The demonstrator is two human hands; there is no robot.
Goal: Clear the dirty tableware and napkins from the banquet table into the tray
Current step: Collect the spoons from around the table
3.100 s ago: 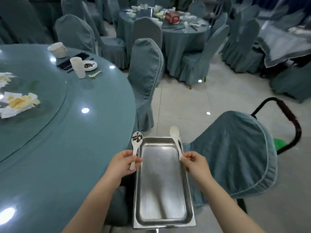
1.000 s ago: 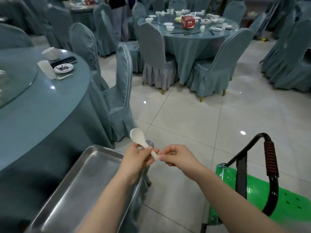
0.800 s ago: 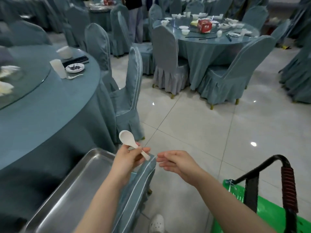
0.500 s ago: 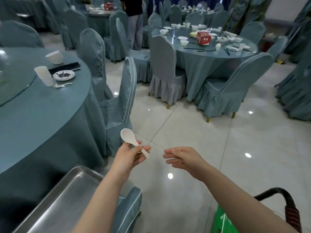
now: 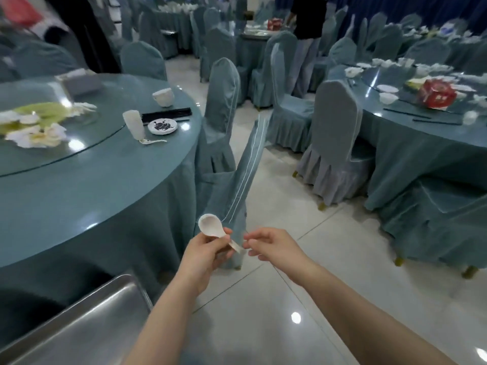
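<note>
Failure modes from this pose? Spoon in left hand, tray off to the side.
1. The left hand holds the spoon over bare floor, not over the tray; if the grip slips it may break on the tiles.
2. The right hand is by the handle tip and could knock it.
3. The cup, saucer and bowl sit near the table edge.

No legible text, labels, brands, numbers or signs anywhere. Red cardboard box with pale printed marks (image 5: 437, 94) on far round teal-clothed table (image 5: 421, 133): markings too blurred to read. Second red box (image 5: 274, 23) on distant table: print equally unreadable.
</note>
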